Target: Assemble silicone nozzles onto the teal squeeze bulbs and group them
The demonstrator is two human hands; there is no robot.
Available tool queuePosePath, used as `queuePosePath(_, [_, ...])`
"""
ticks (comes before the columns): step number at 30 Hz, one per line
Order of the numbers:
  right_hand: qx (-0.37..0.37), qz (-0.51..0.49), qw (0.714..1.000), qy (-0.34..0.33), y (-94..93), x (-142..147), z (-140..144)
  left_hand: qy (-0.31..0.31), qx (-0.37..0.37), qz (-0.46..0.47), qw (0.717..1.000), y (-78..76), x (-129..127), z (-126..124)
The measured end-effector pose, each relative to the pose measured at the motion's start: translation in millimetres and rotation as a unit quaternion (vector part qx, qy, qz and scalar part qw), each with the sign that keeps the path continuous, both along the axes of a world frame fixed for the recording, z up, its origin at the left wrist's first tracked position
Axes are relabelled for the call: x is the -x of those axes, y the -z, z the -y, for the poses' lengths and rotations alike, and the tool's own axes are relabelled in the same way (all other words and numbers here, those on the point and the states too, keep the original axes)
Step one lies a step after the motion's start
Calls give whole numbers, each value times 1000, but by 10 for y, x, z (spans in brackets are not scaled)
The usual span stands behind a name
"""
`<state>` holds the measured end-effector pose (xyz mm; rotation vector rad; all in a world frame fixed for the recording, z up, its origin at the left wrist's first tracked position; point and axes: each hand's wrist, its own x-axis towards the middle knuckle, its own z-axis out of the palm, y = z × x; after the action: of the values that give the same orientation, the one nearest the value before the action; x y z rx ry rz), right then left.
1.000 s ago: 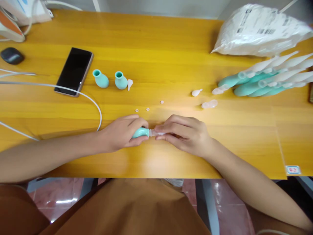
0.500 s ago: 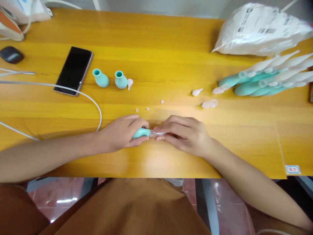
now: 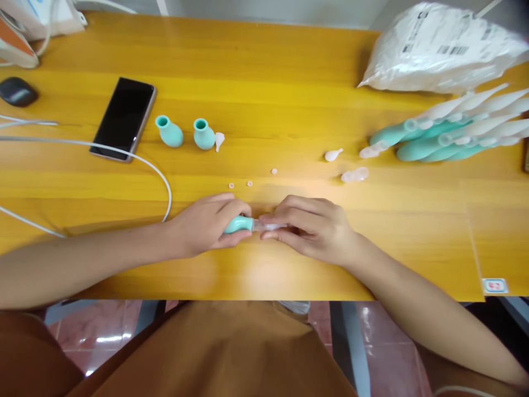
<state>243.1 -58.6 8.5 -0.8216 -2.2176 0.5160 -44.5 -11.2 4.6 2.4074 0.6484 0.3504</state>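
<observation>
My left hand (image 3: pixel 219 223) is wrapped round a teal squeeze bulb (image 3: pixel 238 224), its neck pointing right. A clear nozzle (image 3: pixel 261 225) sits at the mouth of the bulb. The thumb and fingers of my right hand (image 3: pixel 316 225) pinch this nozzle, and a whitish part shows inside their grip. Behind my left hand stand two loose teal bulbs (image 3: pixel 170 132) with open mouths, and a small white tip (image 3: pixel 220 141) leans by one of them. Small pale rings (image 3: pixel 250 183) lie just beyond my hands. Farther right are a white tip (image 3: pixel 333 156) and a clear nozzle piece (image 3: pixel 354 175).
Several teal bulbs with pale nozzles (image 3: pixel 430 143) lie in a group at the right, below a white plastic bag (image 3: pixel 442 52). On the left are a phone (image 3: pixel 124 118), a black mouse (image 3: pixel 17 92) and a white cable (image 3: pixel 159 173) looping near my left wrist.
Both hands stay almost in place. The fingers of my right hand have shifted slightly on the nozzle, and a little more of the whitish part shows.
</observation>
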Motion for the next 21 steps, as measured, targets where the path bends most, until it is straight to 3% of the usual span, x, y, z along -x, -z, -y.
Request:
queuePosePath(7, [20, -15, 1000, -15, -56, 1, -15, 1, 32, -1, 999, -12, 6, -29])
queuePosePath(10, [63, -68, 996, -17, -145, -24, -29, 18, 85, 40, 995, 22, 27, -59])
queuePosePath(14, [72, -164, 982, 65, -282, -168, -90, 10, 147, 91, 985, 79, 56, -81])
queuePosePath(17, [-3, -270, 946, 181, -369, -373, -215, 17, 144, 91, 985, 100, 68, -82])
queuePosePath(21, [-199, -309, 879, 303, -499, -722, -398, 27, 133, 102, 985, 115, 69, -79])
